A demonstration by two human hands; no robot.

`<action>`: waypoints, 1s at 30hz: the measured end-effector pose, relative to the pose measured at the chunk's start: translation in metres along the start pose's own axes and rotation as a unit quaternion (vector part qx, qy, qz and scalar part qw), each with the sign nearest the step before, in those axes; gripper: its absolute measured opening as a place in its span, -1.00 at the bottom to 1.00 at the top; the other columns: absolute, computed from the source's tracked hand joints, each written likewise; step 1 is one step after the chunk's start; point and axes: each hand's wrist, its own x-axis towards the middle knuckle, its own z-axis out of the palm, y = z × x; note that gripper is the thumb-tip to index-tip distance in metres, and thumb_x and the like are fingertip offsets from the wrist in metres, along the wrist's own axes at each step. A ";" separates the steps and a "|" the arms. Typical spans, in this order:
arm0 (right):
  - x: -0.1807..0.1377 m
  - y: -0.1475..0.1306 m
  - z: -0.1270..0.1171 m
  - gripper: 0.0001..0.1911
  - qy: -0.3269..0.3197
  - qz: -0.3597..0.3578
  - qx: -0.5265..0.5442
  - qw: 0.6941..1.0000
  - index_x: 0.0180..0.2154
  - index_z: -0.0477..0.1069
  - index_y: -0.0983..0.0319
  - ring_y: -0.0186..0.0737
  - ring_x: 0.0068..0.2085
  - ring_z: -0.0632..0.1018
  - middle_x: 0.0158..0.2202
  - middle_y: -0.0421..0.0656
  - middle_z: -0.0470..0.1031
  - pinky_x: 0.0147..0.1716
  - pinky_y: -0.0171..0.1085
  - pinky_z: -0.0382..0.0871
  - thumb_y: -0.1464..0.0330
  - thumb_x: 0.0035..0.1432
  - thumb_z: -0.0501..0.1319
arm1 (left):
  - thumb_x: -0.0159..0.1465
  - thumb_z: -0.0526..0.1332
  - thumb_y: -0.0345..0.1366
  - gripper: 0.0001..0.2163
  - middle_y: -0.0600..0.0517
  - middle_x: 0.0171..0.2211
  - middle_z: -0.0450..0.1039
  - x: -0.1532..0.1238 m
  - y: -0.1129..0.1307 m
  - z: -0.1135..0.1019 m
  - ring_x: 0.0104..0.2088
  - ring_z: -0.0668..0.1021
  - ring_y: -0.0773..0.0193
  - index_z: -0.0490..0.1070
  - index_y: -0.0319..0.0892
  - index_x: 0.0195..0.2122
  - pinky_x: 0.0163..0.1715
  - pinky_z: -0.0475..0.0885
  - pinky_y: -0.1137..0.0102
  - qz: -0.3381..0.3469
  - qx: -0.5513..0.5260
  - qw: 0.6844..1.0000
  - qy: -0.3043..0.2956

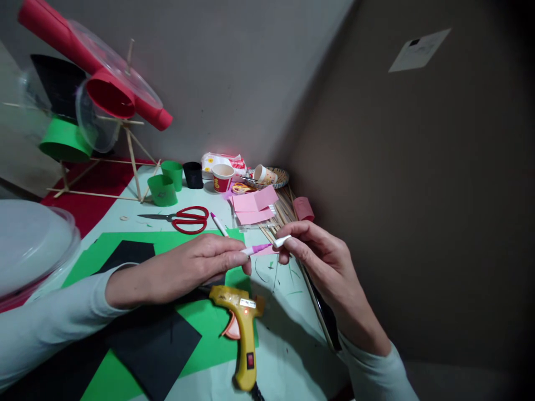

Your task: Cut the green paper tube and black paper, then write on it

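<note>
My left hand [209, 257] is closed on a marker [258, 249] with a pinkish-purple tip that points right. Most of the marker's barrel is hidden by the fingers. Facing that tip, my right hand [320, 256] pinches a small white cap [282, 241] between thumb and fingers. Tip and cap are very close; whether they touch I cannot tell. Beyond my left hand lies another white and purple marker [219, 224]. A yellow glue gun [246, 334] with a small lit light rests below my left hand. Red-handled scissors [190, 219] lie farther back, blades to the left.
Green paper [209, 345] and black paper [159, 345] cover the near left. A stick frame [131, 150] bears a red tube [54, 30] at the back left. Green cups [163, 190], a black cup [193, 175], pink paper [254, 206] and wooden sticks [284, 209] line the back.
</note>
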 end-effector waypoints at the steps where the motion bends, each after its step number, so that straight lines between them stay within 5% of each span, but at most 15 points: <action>1: 0.000 0.000 0.001 -0.92 0.001 -0.002 -0.001 1.000 -0.18 0.52 0.16 -0.45 -0.34 0.54 -0.37 -0.29 0.50 -0.29 -0.48 0.42 0.35 0.36 0.24 | 0.42 0.04 -0.01 -0.65 0.14 -0.51 0.16 0.000 0.000 0.000 -0.52 0.25 0.35 0.49 -0.13 -0.24 -0.53 0.18 0.42 0.001 0.002 1.000 -0.001; 10: -0.001 0.000 0.003 -0.94 -0.003 -0.027 -0.034 0.999 -0.18 0.50 0.15 -0.45 -0.36 0.55 -0.35 -0.29 0.50 -0.32 -0.47 0.44 0.37 0.35 0.24 | 0.43 0.00 -0.06 -0.62 0.08 -0.40 0.42 0.001 0.012 0.000 -0.35 0.44 0.25 0.54 -0.17 -0.24 -0.26 0.30 0.38 0.010 0.101 0.995 0.024; 15: -0.003 0.002 0.003 -0.94 0.004 -0.086 -0.138 0.987 -0.16 0.47 0.16 -0.38 -0.36 0.55 -0.34 -0.25 0.50 -0.34 -0.38 0.43 0.38 0.36 0.22 | 0.44 -0.02 -0.11 -0.63 0.05 -0.33 0.48 0.003 0.008 0.001 -0.26 0.47 0.21 0.51 -0.19 -0.24 -0.16 0.31 0.36 0.017 0.109 0.993 0.036; 20: 0.005 -0.001 0.003 -0.92 -0.021 -0.113 -0.187 0.976 -0.16 0.46 0.18 -0.32 -0.34 0.56 -0.31 -0.19 0.51 -0.34 -0.33 0.44 0.37 0.37 0.19 | 0.43 0.01 -0.06 -0.65 0.07 -0.35 0.42 0.003 0.004 0.000 -0.30 0.42 0.23 0.47 -0.18 -0.23 -0.25 0.31 0.37 0.023 0.096 0.994 0.053; 30: 0.016 0.004 0.006 -0.91 -0.028 -0.019 -0.019 0.999 -0.27 0.49 0.19 -0.35 -0.38 0.53 -0.39 -0.25 0.48 -0.38 -0.38 0.41 0.30 0.28 0.30 | 0.41 0.06 -0.01 -0.65 0.15 -0.55 0.26 0.000 0.005 -0.003 -0.50 0.32 0.34 0.37 -0.17 -0.34 -0.46 0.23 0.41 0.000 0.029 0.998 0.048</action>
